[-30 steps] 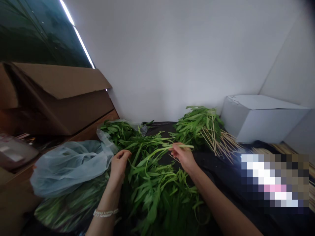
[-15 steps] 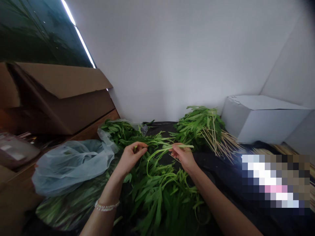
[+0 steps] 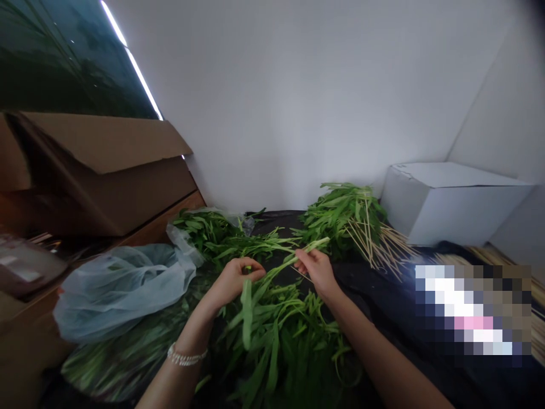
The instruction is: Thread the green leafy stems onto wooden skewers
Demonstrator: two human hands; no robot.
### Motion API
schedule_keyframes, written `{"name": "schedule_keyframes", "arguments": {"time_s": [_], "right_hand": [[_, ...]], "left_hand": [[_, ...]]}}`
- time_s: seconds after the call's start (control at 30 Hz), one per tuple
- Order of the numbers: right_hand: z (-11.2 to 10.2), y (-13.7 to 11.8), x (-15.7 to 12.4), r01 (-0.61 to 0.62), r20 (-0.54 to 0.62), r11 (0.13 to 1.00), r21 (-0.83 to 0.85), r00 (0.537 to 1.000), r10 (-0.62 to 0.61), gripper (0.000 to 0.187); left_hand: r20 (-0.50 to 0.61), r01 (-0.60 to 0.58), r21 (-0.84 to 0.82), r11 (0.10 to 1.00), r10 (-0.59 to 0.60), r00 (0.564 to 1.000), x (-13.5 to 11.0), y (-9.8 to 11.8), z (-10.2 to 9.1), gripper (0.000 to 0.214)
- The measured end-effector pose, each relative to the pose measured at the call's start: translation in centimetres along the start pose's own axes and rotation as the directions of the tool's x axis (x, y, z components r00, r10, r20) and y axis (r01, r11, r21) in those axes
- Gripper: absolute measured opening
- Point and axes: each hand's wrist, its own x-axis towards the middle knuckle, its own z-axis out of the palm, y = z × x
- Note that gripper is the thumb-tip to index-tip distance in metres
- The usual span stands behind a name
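Note:
My right hand (image 3: 317,271) pinches pale green stems (image 3: 315,245) of a leafy vegetable that looks like water spinach. A thin stick shows just below its fingers. To its left, my left hand (image 3: 239,278) has its fingers closed at the leafy end of the same strand, a bit of green showing between them. A long leaf (image 3: 247,315) hangs below that hand. Beneath both hands lies a heap of loose greens (image 3: 272,346). Farther back on the right, bunched greens (image 3: 336,207) lie with several thin wooden sticks (image 3: 372,241) poking out.
At the left are a translucent plastic bag (image 3: 123,289), more greens (image 3: 114,363) and an open cardboard box (image 3: 140,193). Another pile of greens (image 3: 208,230) lies at the back. A white box (image 3: 451,199) stands at the right against the white wall (image 3: 298,102).
My left hand has moved slightly right and down, closer to my right hand. The strand between them, curved before, is now straighter, and a leaf hangs below my left hand.

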Motion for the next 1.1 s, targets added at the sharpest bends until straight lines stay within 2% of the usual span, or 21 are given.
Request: {"name": "schedule_keyframes", "arguments": {"time_s": [0.17, 0.33, 0.5, 0.7, 0.83, 0.9, 1.0, 1.1], "right_hand": [[0.1, -0.4, -0.2, 0.003, 0.011, 0.999, -0.049, 1.000, -0.002, 0.037], [0.2, -0.5, -0.5, 0.012, 0.028, 0.995, -0.102, 1.000, -0.009, 0.035], [0.6, -0.9, -0.9, 0.036, 0.041, 0.992, -0.122, 0.999, -0.031, 0.038], [0.8, -1.0, -1.2, 0.033, 0.055, 0.990, -0.136, 0.998, -0.026, 0.037], [0.9, -0.7, -1.3, 0.041, 0.087, 0.988, -0.148, 0.996, -0.029, 0.036], [1.0, -0.6, -1.3, 0.046, 0.109, 0.988, -0.149, 0.994, -0.030, 0.035], [1.2, -0.5, -1.5, 0.032, 0.128, 0.992, -0.126, 0.992, -0.016, 0.032], [1.4, -0.3, -1.5, 0.016, 0.168, 0.995, -0.094, 0.986, 0.000, 0.030]], "left_hand": [[0.052, -0.016, 0.078, 0.997, 0.012, 0.999, 0.1, 0.5, 0.3, 0.023], [0.147, -0.126, 0.152, 0.980, 0.104, 0.984, -0.2, 0.1, 1.0, 0.019], [0.193, -0.153, 0.220, 0.963, 0.111, 0.975, -0.6, 0.0, 1.9, 0.015], [0.020, -0.140, 0.496, 0.857, 0.150, 0.989, -0.8, 0.1, 1.9, 0.023], [-0.091, -0.116, 0.652, 0.749, 0.228, 0.969, -1.0, 0.0, 2.0, 0.021], [-0.138, -0.111, 0.679, 0.726, 0.275, 0.952, -1.1, 0.0, 2.2, 0.020], [-0.234, -0.081, 0.597, 0.798, 0.269, 0.934, -1.0, -0.2, 2.3, 0.018], [-0.353, -0.014, 0.346, 0.938, 0.145, 0.924, -0.6, -0.8, 1.9, 0.015]]}}
